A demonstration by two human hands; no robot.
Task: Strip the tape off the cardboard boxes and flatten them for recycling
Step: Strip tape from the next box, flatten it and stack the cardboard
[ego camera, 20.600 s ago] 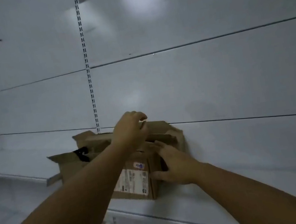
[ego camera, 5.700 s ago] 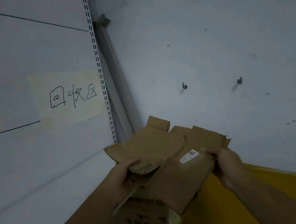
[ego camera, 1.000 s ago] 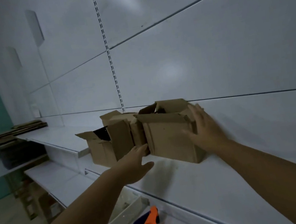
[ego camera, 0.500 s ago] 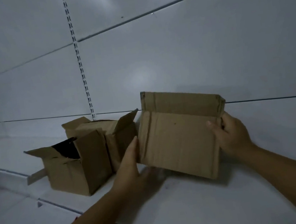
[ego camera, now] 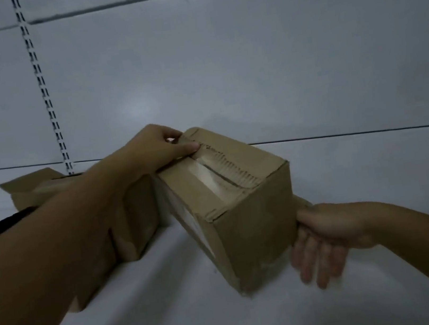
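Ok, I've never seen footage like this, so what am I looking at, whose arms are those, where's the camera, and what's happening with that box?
There is no machine here. These are a person's two bare arms, filmed by one camera worn on their head, looking forward and down. A cardboard box stands tilted on a white shelf. The left hand pinches the far end of the tape along the box's top seam. The right hand steadies its right side, fingers straight. More open boxes sit to the left, partly behind the left arm.
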